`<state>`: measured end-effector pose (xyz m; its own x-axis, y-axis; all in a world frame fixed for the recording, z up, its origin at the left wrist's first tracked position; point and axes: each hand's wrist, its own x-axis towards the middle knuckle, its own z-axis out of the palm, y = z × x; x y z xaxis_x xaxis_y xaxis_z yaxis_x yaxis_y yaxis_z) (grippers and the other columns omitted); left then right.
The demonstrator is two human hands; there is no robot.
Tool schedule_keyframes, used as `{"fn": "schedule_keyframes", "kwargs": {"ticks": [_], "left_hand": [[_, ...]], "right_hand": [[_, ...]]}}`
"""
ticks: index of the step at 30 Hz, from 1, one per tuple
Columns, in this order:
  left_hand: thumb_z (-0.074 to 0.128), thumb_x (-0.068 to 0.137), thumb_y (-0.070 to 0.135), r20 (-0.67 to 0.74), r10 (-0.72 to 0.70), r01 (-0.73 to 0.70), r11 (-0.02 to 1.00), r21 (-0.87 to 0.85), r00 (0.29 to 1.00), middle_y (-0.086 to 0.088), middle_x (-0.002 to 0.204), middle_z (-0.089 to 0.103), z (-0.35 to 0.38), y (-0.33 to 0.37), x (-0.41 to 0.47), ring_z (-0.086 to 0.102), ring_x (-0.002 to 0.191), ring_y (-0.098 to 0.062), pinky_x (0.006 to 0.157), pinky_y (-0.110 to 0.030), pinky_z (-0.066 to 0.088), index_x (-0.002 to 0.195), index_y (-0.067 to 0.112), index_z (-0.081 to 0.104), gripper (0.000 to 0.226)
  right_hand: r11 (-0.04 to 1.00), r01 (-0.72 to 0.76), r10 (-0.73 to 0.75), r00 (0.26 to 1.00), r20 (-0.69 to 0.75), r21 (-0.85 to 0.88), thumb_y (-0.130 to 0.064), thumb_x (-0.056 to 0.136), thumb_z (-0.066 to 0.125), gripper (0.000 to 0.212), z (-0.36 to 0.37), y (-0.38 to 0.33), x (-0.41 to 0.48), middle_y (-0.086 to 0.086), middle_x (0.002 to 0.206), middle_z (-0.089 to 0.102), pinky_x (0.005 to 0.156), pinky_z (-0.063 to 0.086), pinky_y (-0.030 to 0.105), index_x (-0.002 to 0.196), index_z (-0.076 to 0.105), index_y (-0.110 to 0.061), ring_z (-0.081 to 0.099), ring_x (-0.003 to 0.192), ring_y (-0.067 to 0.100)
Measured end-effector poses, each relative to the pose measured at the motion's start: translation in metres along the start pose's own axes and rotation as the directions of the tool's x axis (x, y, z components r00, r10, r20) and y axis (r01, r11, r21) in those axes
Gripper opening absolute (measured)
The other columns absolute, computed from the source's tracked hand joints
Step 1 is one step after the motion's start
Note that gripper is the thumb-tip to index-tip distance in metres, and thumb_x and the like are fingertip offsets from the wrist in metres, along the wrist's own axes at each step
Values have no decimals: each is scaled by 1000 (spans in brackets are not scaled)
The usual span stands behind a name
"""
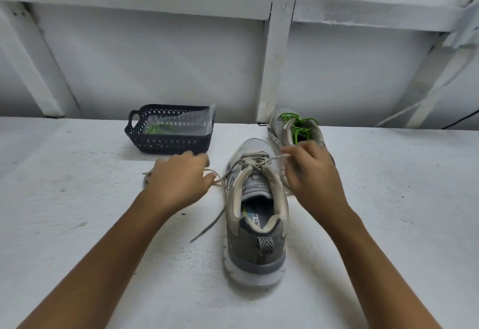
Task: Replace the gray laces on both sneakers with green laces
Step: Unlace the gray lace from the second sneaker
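A gray sneaker [255, 214] stands in the middle of the white surface, heel toward me, threaded with a gray lace [252, 165]. My left hand [178, 181] pinches one strand of that lace out to the left of the shoe; a loose end trails down to the front left. My right hand [308, 173] pinches the other strand just right of the eyelets. Behind my right hand stands the second sneaker [282, 131], laced with a green lace [298, 124].
A dark perforated basket [168, 142] sits at the back left, holding a clear bag with green lace [158, 129] inside. A white wall with beams and a post rises right behind the surface's far edge.
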<state>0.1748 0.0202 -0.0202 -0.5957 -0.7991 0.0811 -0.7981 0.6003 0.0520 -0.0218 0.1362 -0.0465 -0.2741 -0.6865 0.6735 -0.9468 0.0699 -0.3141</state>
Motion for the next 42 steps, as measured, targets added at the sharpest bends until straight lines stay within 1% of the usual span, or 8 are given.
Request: {"fn": "schedule_keyframes", "kwargs": {"ticks": [7, 11, 15, 20, 24, 28, 34, 42], "left_hand": [[49, 95, 37, -39, 179, -183, 944, -273, 983, 4, 138, 40, 20, 18, 31, 35, 128, -19, 101, -41, 29, 126, 32, 55, 32], [50, 94, 30, -74, 156, -172, 836, -521, 985, 5, 99, 63, 15, 18, 28, 57, 100, -17, 90, -37, 42, 83, 26, 59, 15], [57, 90, 24, -179, 164, -242, 691, -681, 970, 7, 68, 59, 4, 26, 1, 54, 66, -7, 65, -23, 43, 72, 30, 51, 20], [55, 87, 38, -329, 244, -395, 739, -546, 912, 15, 79, 47, 14, 28, -22, 49, 69, -1, 60, -19, 36, 87, 34, 50, 6], [55, 83, 37, -353, 300, -452, 732, -510, 886, 9, 93, 40, 23, 28, -28, 50, 81, -8, 73, -21, 44, 91, 22, 63, 18], [70, 80, 30, -274, 209, -340, 691, -638, 939, 10, 101, 38, 25, 34, -31, 44, 92, 0, 80, -5, 32, 97, 27, 55, 23], [66, 74, 35, 96, 74, 23, 665, -746, 993, 8, 130, 45, 28, 37, -23, 44, 121, -11, 101, -37, 40, 132, 34, 36, 65], [51, 63, 34, 86, -8, 73, 609, -790, 996, 12, 120, 56, 31, 44, -28, 48, 115, -10, 95, -36, 44, 126, 35, 48, 63]], "right_hand": [[813, 155, 14, 959, 284, -561, -22, 57, 83, 17, 17, 10, 25, 12, 98, 64, 74, 37, 40, 65, 70, -15, 57, 88, 37], [930, 113, -42, 978, 205, -350, -27, 86, 52, 26, -6, -4, 28, -1, 65, 59, 81, 28, 39, 70, 65, -12, 56, 70, 28], [996, -1, -38, 887, 460, 85, -35, 90, 58, 15, -38, -21, 23, -13, 57, 46, 56, 35, 28, 86, 62, -20, 46, 56, 7], [983, 2, -105, 823, 559, 182, -44, 87, 47, 33, -50, -33, 10, -9, 72, 52, 59, 42, 29, 79, 70, -21, 53, 66, 7], [983, -104, 21, 884, 467, 151, -34, 92, 55, 30, -45, -28, 18, -3, 70, 52, 59, 39, 29, 73, 63, -12, 50, 64, 8], [944, -326, 244, 794, 556, 50, -26, 94, 54, 26, -25, -17, 41, 9, 70, 65, 64, 49, 32, 82, 66, -7, 60, 63, 20], [891, -446, 288, 698, 656, 83, -16, 90, 60, 14, 0, -12, 50, 7, 70, 68, 68, 59, 40, 80, 69, -10, 69, 70, 25], [875, -476, 291, 655, 697, 82, -7, 90, 47, 24, 11, -12, 57, 27, 84, 68, 70, 58, 47, 87, 65, 9, 68, 75, 37]]}}
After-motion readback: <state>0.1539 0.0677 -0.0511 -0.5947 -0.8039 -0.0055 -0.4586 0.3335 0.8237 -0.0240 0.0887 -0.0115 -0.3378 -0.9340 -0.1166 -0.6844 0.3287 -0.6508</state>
